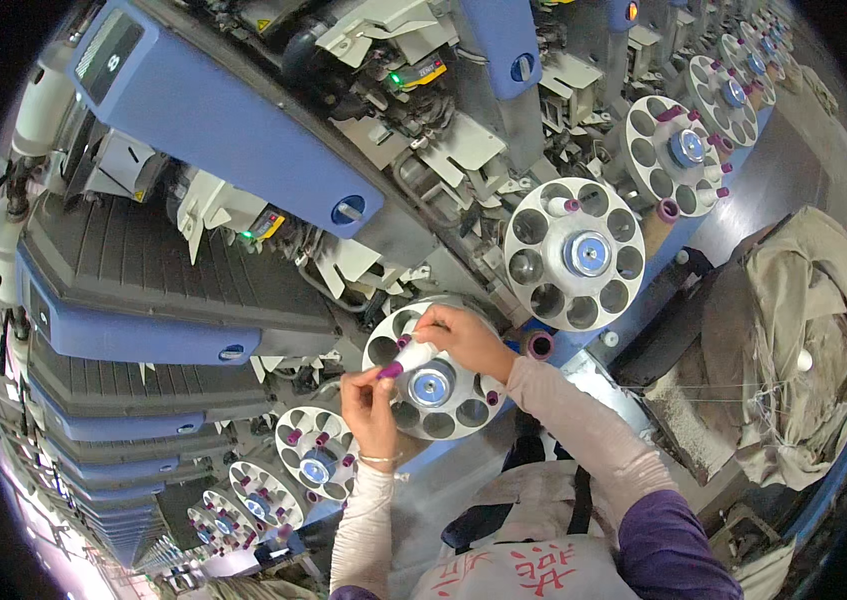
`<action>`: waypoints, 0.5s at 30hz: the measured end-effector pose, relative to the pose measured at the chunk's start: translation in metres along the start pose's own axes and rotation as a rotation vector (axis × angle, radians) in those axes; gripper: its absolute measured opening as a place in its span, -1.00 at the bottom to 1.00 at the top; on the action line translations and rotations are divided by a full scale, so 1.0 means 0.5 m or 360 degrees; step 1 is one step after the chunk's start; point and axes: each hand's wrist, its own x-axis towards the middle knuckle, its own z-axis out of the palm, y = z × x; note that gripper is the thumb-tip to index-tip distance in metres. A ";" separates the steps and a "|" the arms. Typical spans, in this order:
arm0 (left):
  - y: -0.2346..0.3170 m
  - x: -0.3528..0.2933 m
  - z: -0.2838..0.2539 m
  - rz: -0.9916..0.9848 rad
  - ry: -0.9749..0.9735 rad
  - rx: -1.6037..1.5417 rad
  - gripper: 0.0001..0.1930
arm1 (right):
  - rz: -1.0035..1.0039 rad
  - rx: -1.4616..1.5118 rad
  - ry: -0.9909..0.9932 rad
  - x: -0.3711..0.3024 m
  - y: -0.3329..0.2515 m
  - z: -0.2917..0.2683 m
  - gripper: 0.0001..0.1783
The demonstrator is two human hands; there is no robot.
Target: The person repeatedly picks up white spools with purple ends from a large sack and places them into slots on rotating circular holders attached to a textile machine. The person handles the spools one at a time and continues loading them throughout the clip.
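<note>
In front of me a yarn bobbin [415, 355], white thread wound on a purple tube, is held tilted over a round magazine [430, 424] with a ring of holes and a blue hub. My left hand [371, 412] is closed at the purple end of the tube, fingertips pinched. Over the wound white end, my right hand [465, 342] is closed too; its palm hides part of the magazine. Purple tube ends [491, 397] stick out of some of the magazine's holes. Any loose thread between my fingers is too fine to make out.
Another round magazine [587, 254] stands to the right, and several more line the blue rail both ways. Blue machine housings [233, 120] rise beyond. At the right lies beige cloth [808, 290] over a cart. A short dark-red tube [539, 346] sits between two magazines.
</note>
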 end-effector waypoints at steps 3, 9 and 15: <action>0.001 0.021 0.021 -0.0088 0.0060 -0.0160 -0.71 | 0.0096 0.0098 0.0041 -0.030 -0.066 -0.008 -0.87; 0.062 0.043 0.101 -0.0155 -0.0760 0.0104 -0.39 | -0.0124 -0.0100 -0.0198 -0.057 -0.262 0.003 -0.87; 0.143 0.003 0.091 -0.0384 -0.0656 -0.1710 -0.75 | -0.0618 0.0495 0.0166 -0.139 -0.436 -0.146 -0.74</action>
